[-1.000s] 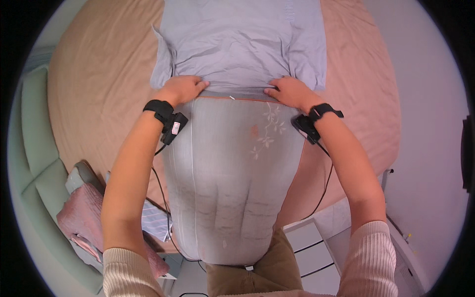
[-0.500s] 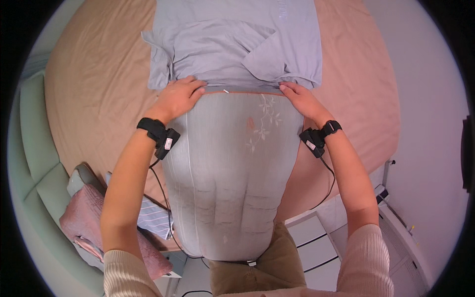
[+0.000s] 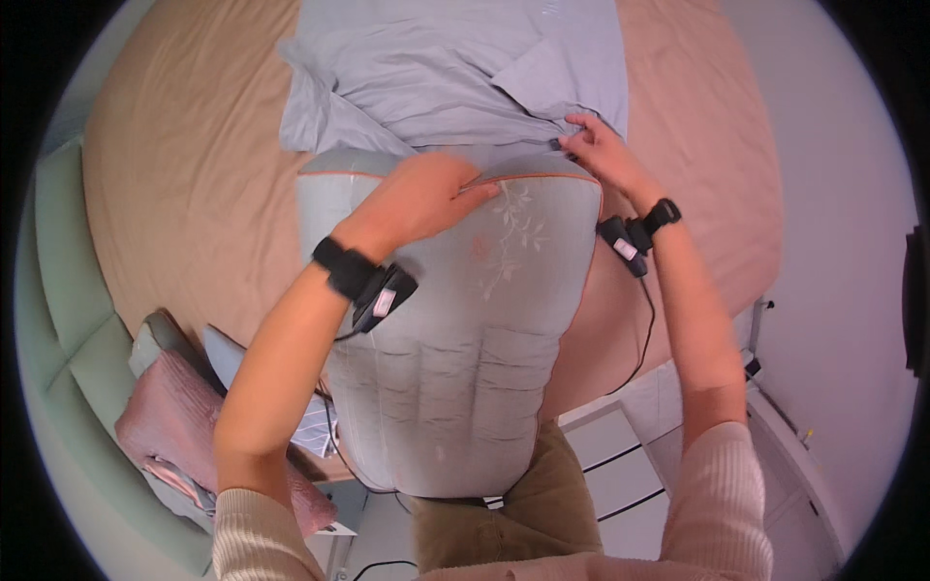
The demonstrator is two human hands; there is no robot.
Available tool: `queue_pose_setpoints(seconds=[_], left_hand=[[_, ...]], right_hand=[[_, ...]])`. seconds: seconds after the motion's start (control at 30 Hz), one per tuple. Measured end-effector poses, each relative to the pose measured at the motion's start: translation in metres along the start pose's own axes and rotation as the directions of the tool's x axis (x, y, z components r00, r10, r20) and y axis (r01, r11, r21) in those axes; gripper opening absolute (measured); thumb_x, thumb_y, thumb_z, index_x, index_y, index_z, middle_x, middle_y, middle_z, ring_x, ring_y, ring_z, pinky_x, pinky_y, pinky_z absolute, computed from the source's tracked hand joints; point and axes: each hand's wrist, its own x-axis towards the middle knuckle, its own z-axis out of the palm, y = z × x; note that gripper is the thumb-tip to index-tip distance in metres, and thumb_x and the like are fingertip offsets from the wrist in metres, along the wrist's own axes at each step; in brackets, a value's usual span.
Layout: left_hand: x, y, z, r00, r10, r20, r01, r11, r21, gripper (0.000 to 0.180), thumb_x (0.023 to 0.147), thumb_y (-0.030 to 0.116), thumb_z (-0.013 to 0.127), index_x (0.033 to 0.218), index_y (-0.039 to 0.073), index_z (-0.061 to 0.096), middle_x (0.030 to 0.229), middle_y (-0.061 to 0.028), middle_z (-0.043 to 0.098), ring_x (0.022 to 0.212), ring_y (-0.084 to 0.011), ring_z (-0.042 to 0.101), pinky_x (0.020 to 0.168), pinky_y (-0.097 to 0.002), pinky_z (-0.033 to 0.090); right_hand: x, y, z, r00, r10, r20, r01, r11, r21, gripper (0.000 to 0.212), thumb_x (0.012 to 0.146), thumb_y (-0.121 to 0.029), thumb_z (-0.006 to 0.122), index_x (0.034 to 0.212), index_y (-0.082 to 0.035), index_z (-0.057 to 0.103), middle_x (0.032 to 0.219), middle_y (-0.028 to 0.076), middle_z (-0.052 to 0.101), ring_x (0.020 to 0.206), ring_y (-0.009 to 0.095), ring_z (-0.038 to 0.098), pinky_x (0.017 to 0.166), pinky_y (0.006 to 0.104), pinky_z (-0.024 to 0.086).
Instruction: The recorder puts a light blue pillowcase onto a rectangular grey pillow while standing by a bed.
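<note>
The left hand [image 3: 421, 203] is laid on the far end of the long grey pillow [image 3: 446, 358], with its thumb held apart and its other fingers partly hidden, so it cannot be told if the edge is pinched. The right hand [image 3: 601, 155] is held by the pillow's far right corner, close to the blue-grey cloth [image 3: 436, 77]. Its finger and thumb are bent a little, but because of blur it cannot be told if any cloth is pinched.

The pillow is propped between the brown trousers [image 3: 562, 484] and the cloth. Its far end is brought right up to the cloth's near edge. Nearly all of the pillow is left bare, so only a small part of the work looks done. The cloth is not yet pulled smooth.

The pillow is fat and soft, with rows of puffy bumps at the near end. Its far edge is trimmed with a thin orange line [image 3: 542, 177], and pale leaves [image 3: 518, 228] are shown on its top. The cloth is thin and floppy, full of wrinkles, with one corner folded over.

Under it all, a tan sheet [image 3: 194, 174] is spread. At the left, a bumpy pink cloth [image 3: 174, 407] is seen beside a padded green headboard [image 3: 68, 242].
</note>
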Motion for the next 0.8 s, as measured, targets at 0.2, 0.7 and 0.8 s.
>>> queue_pose_setpoints(seconds=[0.2, 0.7, 0.8], left_hand=[[0.02, 0.058, -0.018, 0.997, -0.072, -0.036, 0.064, 0.98, -0.188, 0.035, 0.091, 0.021, 0.059, 0.07, -0.004, 0.047, 0.062, -0.0186, 0.042, 0.056, -0.0312, 0.038, 0.054, -0.0401, 0.032], [0.031, 0.116, -0.031, 0.995, -0.029, -0.091, 0.012, 0.984, -0.179, 0.025, 0.091, 0.017, 0.059, 0.08, -0.004, 0.054, 0.067, -0.009, 0.05, 0.063, -0.0196, 0.047, 0.06, -0.0372, 0.038], [0.096, 0.098, -0.051, 0.96, -0.224, 0.167, 0.248, 0.958, -0.146, 0.033, 0.094, 0.025, 0.055, 0.078, -0.004, 0.054, 0.066, -0.0044, 0.046, 0.069, -0.0096, 0.042, 0.063, -0.0318, 0.039]], right_hand=[[0.018, -0.004, -0.086, 0.924, -0.187, 0.335, 0.272, 0.934, -0.23, 0.03, 0.088, -0.014, 0.061, 0.115, -0.001, 0.057, 0.089, 0.008, 0.064, 0.089, 0.018, 0.06, 0.084, 0.0302, 0.047], [-0.061, 0.107, -0.058, 0.88, -0.428, 0.205, 0.469, 0.723, -0.508, 0.02, 0.084, -0.01, 0.056, 0.101, -0.008, 0.066, 0.116, 0.012, 0.061, 0.104, 0.031, 0.059, 0.089, 0.0384, 0.047], [-0.068, 0.117, -0.058, 0.793, -0.518, 0.32, 0.589, 0.521, -0.617, 0.021, 0.084, -0.011, 0.057, 0.104, -0.007, 0.063, 0.108, 0.015, 0.064, 0.099, 0.031, 0.061, 0.087, 0.0398, 0.048]])
